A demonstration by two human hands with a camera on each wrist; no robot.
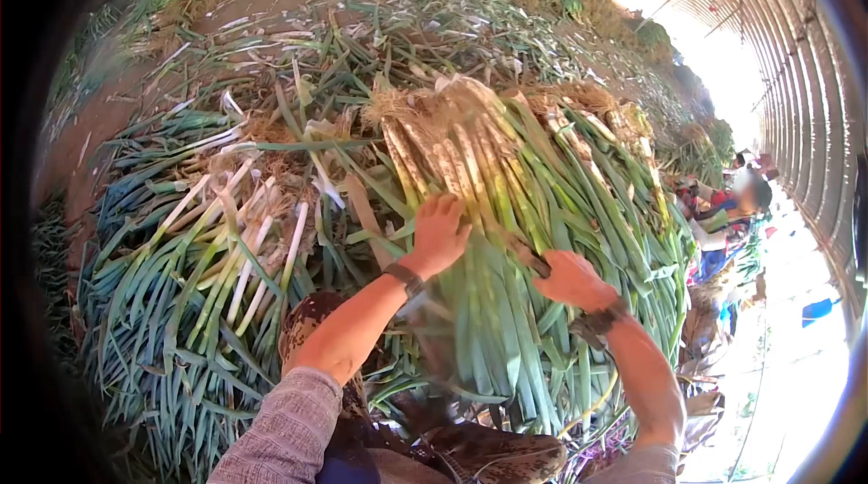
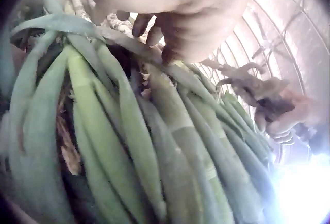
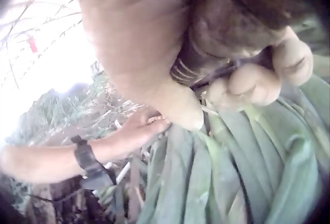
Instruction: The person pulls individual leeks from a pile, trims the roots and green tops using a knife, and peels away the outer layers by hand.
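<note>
A thick layer of long green onions (image 1: pixel 479 167) lies in front of me, roots away from me and leaves toward my knees. My left hand (image 1: pixel 440 235) is over their stalks near the middle, its fingers loosely bent. In the left wrist view the fingertips (image 2: pixel 139 25) hang down close to a crossing leaf. To the right, my right hand (image 1: pixel 574 280) grips a brown, dirt-caked object (image 1: pixel 526 253) with a dark ridged part, and I cannot tell its kind. In the right wrist view the thumb and fingers curl round it above the green leaves (image 3: pixel 247 146).
A second heap of green onions (image 1: pixel 217 249) spreads at the left. Loose stalks and leaves litter the bare soil (image 1: pixel 262 14) behind. Another person (image 1: pixel 737 204) sits at the right beside more onions. Arched greenhouse ribs (image 1: pixel 796 59) rise on the right. My camouflage-clad knee (image 1: pixel 312 326) is at the heap's edge.
</note>
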